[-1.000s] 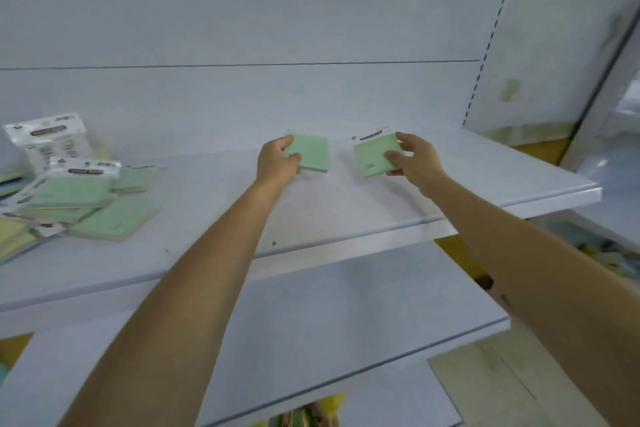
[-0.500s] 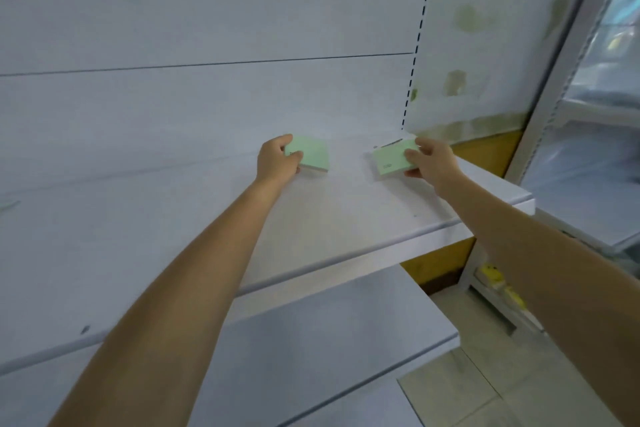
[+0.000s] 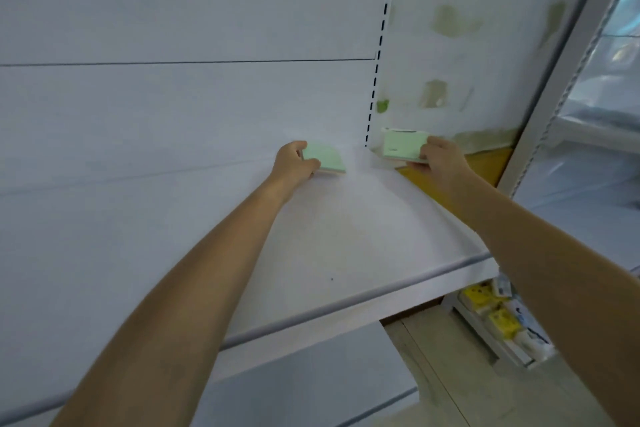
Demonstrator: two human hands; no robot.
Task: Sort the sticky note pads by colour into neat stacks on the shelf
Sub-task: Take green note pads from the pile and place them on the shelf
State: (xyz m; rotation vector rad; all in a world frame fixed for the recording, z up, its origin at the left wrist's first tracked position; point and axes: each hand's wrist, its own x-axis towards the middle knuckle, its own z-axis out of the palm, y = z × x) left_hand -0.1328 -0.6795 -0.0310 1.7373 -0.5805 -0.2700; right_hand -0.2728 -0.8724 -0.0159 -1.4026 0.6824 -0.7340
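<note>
We pinch one green pad (image 3: 327, 158) w/ left hand (image 3: 294, 165) and grip a 2nd green pad (image 3: 401, 146) w/ right hand (image 3: 445, 159), at the far right of the shelf (image 3: 346, 239); no stack yet, so prob. early.

Inspector: Vantage?
Recorder: One wide-angle view, head-worn, facing forward and downward, close in on the white shelf (image 3: 329, 236).
Inspector: Framing?
Recorder: Back panel (image 3: 173, 10) fills the upper part; floor (image 3: 450, 374) shows lower right.

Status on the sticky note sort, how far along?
Done: no finished stack shows in this view. In hand: the left hand grips a green pad down at the shelf; the right hand holds a wrapped green pad near the shelf's back right corner. Left: join these two into one stack.
</note>
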